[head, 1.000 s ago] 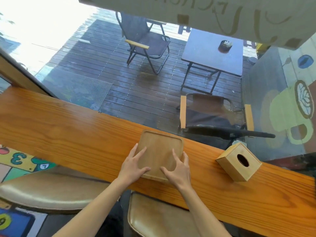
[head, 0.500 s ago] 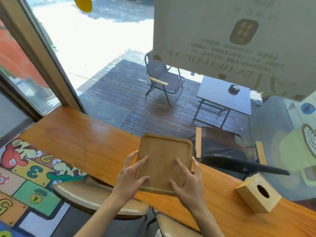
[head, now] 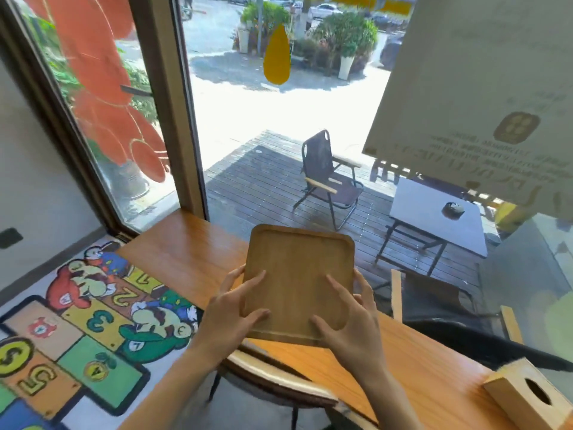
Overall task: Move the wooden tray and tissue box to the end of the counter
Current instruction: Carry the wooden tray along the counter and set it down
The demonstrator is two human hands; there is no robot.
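A square wooden tray [head: 297, 274] with rounded corners is held above the long wooden counter [head: 186, 256], tilted toward me. My left hand [head: 231, 311] grips its near-left edge, thumb on top. My right hand [head: 350, 321] grips its near-right edge the same way. A wooden tissue box [head: 531, 395] with an oval slot stands on the counter at the bottom right, well apart from both hands. The counter's left end [head: 145, 240] meets the window frame.
A window pane runs along the counter's far side, with a brown frame post [head: 173, 119] at its left end. A padded stool [head: 273, 377] sits under the counter's near edge. A colourful hopscotch floor mat [head: 86, 321] lies to the left.
Both hands lifted the tray off the counter and carried it left toward the counter's end. The view swung left, so the tissue box now sits at the bottom right.
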